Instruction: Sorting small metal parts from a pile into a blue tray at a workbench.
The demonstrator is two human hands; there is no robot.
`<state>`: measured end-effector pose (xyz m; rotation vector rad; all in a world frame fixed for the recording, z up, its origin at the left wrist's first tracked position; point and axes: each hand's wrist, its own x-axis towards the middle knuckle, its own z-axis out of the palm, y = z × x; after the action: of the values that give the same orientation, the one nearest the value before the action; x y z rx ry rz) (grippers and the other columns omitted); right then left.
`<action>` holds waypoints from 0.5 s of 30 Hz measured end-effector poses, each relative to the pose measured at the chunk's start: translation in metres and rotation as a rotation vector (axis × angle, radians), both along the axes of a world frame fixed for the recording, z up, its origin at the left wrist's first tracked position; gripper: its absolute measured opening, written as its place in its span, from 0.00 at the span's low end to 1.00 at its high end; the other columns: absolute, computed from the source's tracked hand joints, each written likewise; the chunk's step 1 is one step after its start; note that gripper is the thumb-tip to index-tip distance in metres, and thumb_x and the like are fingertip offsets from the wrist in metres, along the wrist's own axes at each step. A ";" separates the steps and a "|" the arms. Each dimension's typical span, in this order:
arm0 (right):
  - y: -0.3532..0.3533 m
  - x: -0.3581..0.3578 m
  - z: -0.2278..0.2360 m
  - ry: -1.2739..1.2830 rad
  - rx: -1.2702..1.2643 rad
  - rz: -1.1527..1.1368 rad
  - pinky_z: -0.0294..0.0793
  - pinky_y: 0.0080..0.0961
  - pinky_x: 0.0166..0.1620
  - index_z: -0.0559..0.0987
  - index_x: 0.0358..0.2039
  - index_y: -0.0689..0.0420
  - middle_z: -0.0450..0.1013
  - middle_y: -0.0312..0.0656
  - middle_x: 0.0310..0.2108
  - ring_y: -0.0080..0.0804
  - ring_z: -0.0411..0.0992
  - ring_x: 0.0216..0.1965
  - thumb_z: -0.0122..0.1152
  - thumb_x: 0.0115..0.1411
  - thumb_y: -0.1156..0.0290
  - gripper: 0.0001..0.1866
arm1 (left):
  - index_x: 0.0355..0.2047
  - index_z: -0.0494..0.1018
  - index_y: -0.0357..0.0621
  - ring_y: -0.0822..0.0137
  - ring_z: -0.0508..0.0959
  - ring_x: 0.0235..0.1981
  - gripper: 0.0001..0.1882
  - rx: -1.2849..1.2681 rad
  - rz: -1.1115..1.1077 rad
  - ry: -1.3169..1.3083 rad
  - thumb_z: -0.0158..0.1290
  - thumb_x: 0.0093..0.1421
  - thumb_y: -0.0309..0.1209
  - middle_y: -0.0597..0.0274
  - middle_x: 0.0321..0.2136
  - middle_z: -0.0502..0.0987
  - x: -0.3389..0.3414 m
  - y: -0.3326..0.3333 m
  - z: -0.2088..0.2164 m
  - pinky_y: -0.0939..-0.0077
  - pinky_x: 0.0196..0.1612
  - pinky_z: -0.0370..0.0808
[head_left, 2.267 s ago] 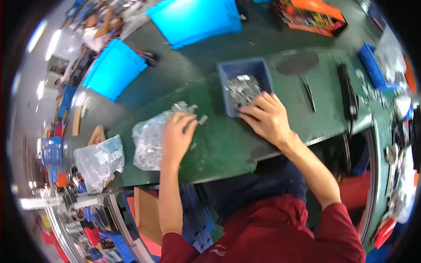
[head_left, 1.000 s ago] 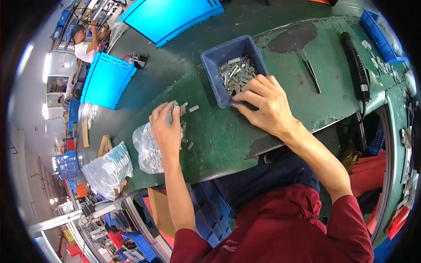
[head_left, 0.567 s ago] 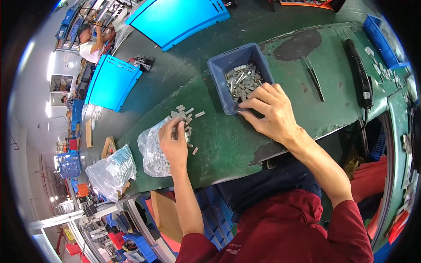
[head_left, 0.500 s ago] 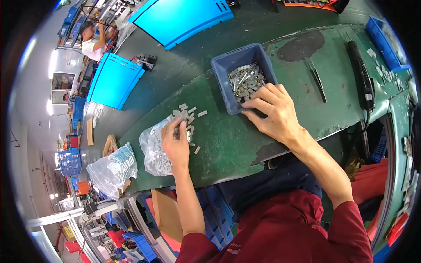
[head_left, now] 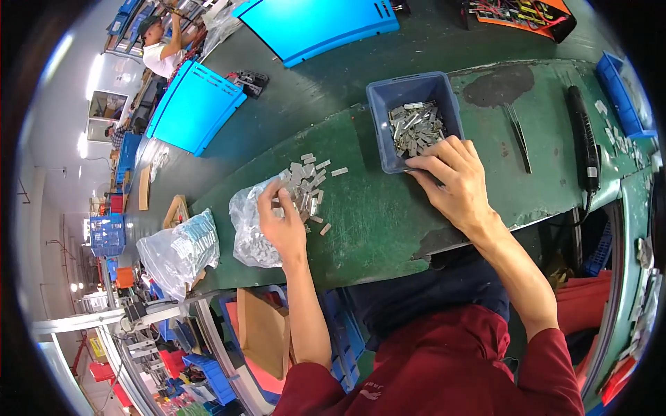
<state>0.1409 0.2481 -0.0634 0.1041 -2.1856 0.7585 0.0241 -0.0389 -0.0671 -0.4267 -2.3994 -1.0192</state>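
Note:
My left hand (head_left: 286, 225) is at the mouth of a clear plastic bag (head_left: 251, 229) holding small flat metal pieces. Its thumb and forefinger stand apart, with nothing plainly between them. Beside the fingertips lies a loose pile of small grey metal pieces (head_left: 312, 182), spread on the green mat. On the right, my right hand (head_left: 454, 177) grips the near rim of a blue plastic bin (head_left: 380, 114), thumb outside and fingers over the edge. Many similar metal pieces (head_left: 416, 128) lie inside the bin.
Tweezers (head_left: 518, 139) and a black corded tool (head_left: 583, 135) lie to the right, near a blue tray (head_left: 617, 87). Another filled plastic bag (head_left: 182, 253) sits at the left. Bright blue panels (head_left: 198, 107) stand farther back. A person (head_left: 163, 52) works at the far left.
The view has shifted, so the table's things appear farther right. My left hand has drawn slightly left from the pile, showing more pieces. My right hand keeps its hold on the bin rim.

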 end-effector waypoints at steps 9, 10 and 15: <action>-0.018 0.007 0.021 -0.008 0.148 -0.036 0.69 0.35 0.42 0.83 0.40 0.53 0.76 0.36 0.35 0.38 0.73 0.38 0.73 0.46 0.81 0.19 | 0.49 0.77 0.39 0.69 0.80 0.42 0.11 0.395 -0.004 -0.185 0.53 0.67 0.23 0.59 0.42 0.83 -0.005 -0.013 -0.007 0.73 0.48 0.75; -0.026 0.007 0.025 -0.004 0.141 0.037 0.69 0.34 0.42 0.83 0.40 0.54 0.76 0.37 0.36 0.39 0.73 0.38 0.72 0.47 0.82 0.19 | 0.49 0.77 0.39 0.69 0.80 0.42 0.11 0.414 0.021 -0.174 0.53 0.67 0.23 0.59 0.42 0.83 -0.006 -0.015 -0.009 0.73 0.48 0.75; -0.074 -0.027 0.028 -0.079 0.150 0.493 0.75 0.37 0.42 0.82 0.41 0.57 0.75 0.42 0.41 0.42 0.74 0.40 0.66 0.46 0.84 0.19 | 0.48 0.77 0.37 0.70 0.81 0.42 0.10 0.541 -0.062 -0.239 0.53 0.67 0.22 0.59 0.40 0.84 -0.006 -0.014 -0.007 0.74 0.48 0.75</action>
<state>0.1143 0.1739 -0.0350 0.7211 -2.3170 0.8723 0.0183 -0.0533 -0.0745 -0.1892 -2.1852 -1.7629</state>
